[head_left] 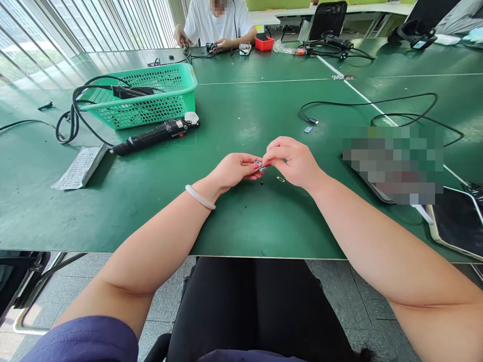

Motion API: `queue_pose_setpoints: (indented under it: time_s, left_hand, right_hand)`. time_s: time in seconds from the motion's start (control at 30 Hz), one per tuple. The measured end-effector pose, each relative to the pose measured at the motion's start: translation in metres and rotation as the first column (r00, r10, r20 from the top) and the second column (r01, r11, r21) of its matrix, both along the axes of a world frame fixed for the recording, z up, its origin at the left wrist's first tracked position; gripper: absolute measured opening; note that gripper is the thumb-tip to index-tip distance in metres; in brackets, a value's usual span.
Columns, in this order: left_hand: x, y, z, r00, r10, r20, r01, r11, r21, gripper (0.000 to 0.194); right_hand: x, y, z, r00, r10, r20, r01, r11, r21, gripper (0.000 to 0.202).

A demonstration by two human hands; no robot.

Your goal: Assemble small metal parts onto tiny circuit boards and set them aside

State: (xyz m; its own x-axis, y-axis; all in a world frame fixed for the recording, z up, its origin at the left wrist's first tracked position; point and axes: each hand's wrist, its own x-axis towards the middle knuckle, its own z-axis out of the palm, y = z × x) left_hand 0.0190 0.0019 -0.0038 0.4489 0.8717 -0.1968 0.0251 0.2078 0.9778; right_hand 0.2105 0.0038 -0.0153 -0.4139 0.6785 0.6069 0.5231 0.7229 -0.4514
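Note:
Above the green table (151, 211), my left hand (237, 170) pinches a small silvery part (260, 165) between thumb and fingers. What kind of part it is, I cannot make out. My right hand (290, 160) meets it from the right, its thumb and fingertips closed at the part's edge. Whether a further tiny thing sits in that pinch is hidden. On the table just below the right hand lies a small pale flat piece with a dark outline (280, 179). A tiny black bit (261, 183) rests beside it.
To the left stand a green basket (158, 108) with cables, a black electric screwdriver (154, 137) and a paper-covered block (81, 168). A black cable (362, 103) and a phone (458, 221) lie at right. Across the table sits a person (219, 22) near a red box (264, 42).

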Motion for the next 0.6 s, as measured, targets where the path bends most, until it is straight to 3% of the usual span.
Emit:
queue_pose_setpoints:
  time_s: [0.23, 0.33, 0.43, 0.6]
  left_hand:
    - [0.0, 0.0, -0.002, 1.0, 0.025, -0.019, -0.025, 1.0, -0.013, 0.005]
    - [0.0, 0.0, 0.0, 0.995, 0.097, -0.035, -0.098, 0.995, -0.021, 0.009]
    - [0.0, 0.0, 0.001, 0.978, 0.198, -0.062, -0.2, 0.979, -0.026, 0.011]
    - [0.001, 0.002, -0.001, 0.963, 0.256, -0.088, -0.259, 0.965, -0.029, 0.011]
  right_hand:
    - [-0.003, -0.003, 0.003, 0.999, -0.035, -0.026, 0.033, 0.998, -0.056, 0.018]
    - [-0.002, -0.005, 0.007, 0.986, -0.162, 0.033, 0.166, 0.975, -0.145, 0.019]
    - [0.004, -0.003, 0.009, 0.937, -0.26, 0.234, 0.324, 0.898, -0.298, 0.016]
    - [0.013, 0.0, 0.009, 0.861, -0.162, 0.481, 0.418, 0.764, -0.491, 0.011]
